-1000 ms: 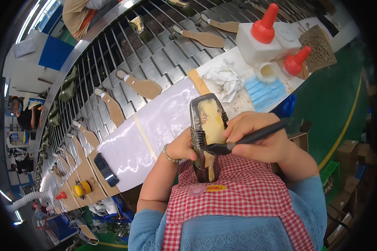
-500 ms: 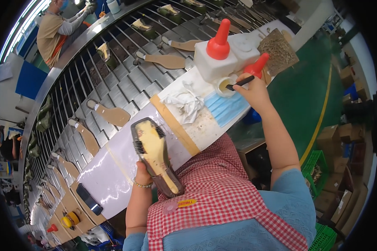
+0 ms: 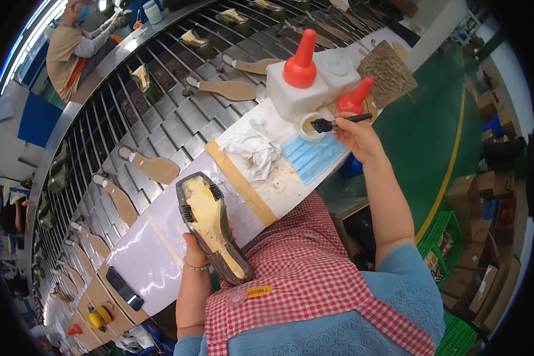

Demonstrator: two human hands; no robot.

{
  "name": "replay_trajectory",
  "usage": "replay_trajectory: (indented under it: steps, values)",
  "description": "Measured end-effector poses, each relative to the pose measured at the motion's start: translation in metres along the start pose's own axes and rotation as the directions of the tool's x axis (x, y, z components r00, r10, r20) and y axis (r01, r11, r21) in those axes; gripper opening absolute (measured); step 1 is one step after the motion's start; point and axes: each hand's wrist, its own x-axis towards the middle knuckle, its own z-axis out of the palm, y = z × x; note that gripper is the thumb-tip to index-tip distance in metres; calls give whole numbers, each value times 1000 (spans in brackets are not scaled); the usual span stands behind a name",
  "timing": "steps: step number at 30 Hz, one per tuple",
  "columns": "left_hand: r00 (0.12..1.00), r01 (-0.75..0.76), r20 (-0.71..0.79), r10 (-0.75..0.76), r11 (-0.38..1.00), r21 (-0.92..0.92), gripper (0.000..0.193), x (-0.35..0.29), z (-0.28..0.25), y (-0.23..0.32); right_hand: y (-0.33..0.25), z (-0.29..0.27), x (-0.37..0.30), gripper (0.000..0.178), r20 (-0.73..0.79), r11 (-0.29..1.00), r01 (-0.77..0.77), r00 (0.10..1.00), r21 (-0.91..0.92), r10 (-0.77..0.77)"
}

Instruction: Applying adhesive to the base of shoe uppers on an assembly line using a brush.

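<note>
My left hand (image 3: 196, 250) is closed round the side of a dark brown shoe upper (image 3: 238, 261), held with its pale yellow underside facing up and black tufted edges at its wider end. In my right hand (image 3: 360, 140) is a black-handled brush (image 3: 350, 118), pinched between thumb and fingers. Its dark bristles are over the rim of a small white pot (image 3: 308, 135) that has yellowish liquid in it. Beside the pot stand a white squeeze bottle with a red cone cap (image 3: 301, 65) and another red cone cap (image 3: 357, 95). Some of my left fingers are hidden behind the shoe.
A crumpled white cloth (image 3: 255, 153) and a blue face mask (image 3: 310, 155) lie on the white board. Beyond runs a metal slat conveyor (image 3: 160, 127) with tan soles (image 3: 226, 90) and shoe uppers (image 3: 142, 77). A phone (image 3: 124, 288) rests at the left. Across the conveyor, another person (image 3: 71, 50) works.
The brush has come up out of the pot, so its bristles now show at the rim. My right hand has turned slightly. The shoe stays in my left hand.
</note>
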Motion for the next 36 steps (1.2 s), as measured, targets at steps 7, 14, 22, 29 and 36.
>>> replay_trajectory:
  steps: [7, 14, 22, 29, 36]
  values:
    - [998, -7, 63, 10, 999, -44, 128, 7, 5, 13, 40, -1, 14, 31, -90, 790, -372, 878, 487, 469]
    - [996, 78, 64, -65, 971, -227, 127, 18, 22, 9, 5, -20, -7, 30, 224, 718, -188, 974, 670, 46]
    - [965, 134, 256, -64, 954, -269, 89, 14, 28, 7, -40, 99, -135, 25, 578, 961, 192, 769, 199, -274]
    - [971, 164, 205, -125, 969, -186, 83, 0, 41, 22, -25, 131, -158, 21, 768, 934, 357, 592, 19, -243]
    - [978, 141, 176, -113, 978, -155, 87, -7, 53, 29, -28, 139, -165, 20, 753, 786, 618, 526, -20, -395]
